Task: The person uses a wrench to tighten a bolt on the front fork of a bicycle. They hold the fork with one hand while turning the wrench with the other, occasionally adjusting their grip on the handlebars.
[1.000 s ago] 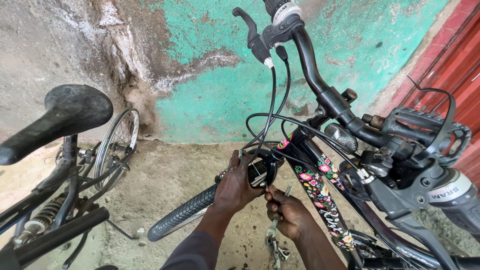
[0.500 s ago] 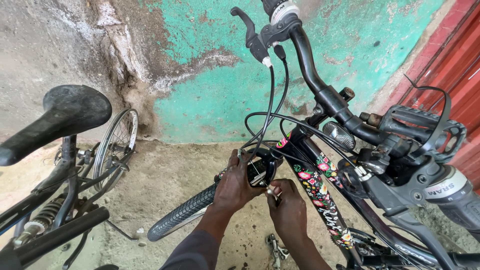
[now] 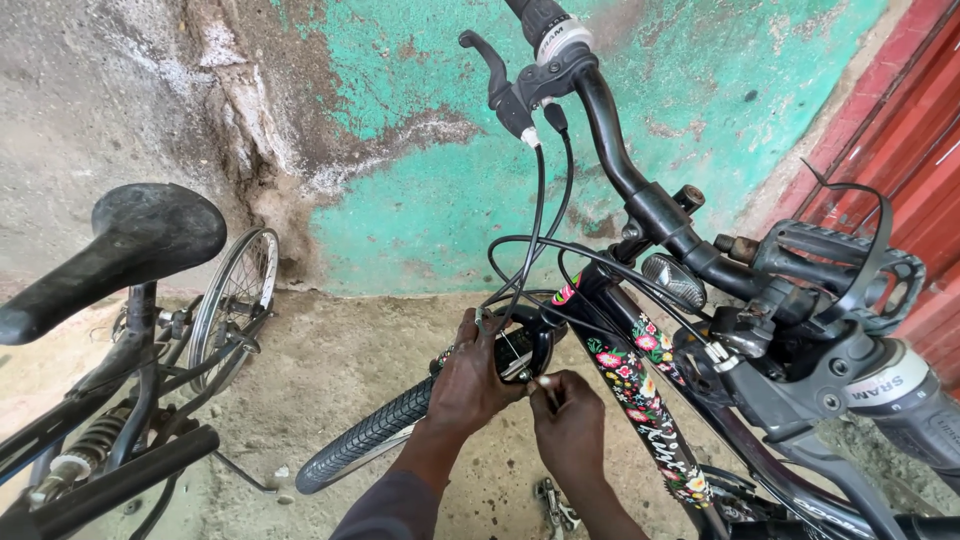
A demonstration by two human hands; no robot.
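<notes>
left hand (image 3: 478, 378) wrapped round front brake (image 3: 522, 345) atop tyre (image 3: 372, 436); right hand (image 3: 568, 428) just below-right, fingertips pinching thin cable end (image 3: 543, 381) w/ brake between both

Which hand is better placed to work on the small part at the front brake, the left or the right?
Probably the right hand: its fingertips pinch at the small part beside the brake, while the left hand is wrapped around the brake, holding it.

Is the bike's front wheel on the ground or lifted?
On the ground: the front tyre rests on the concrete floor, below the left hand.
</notes>
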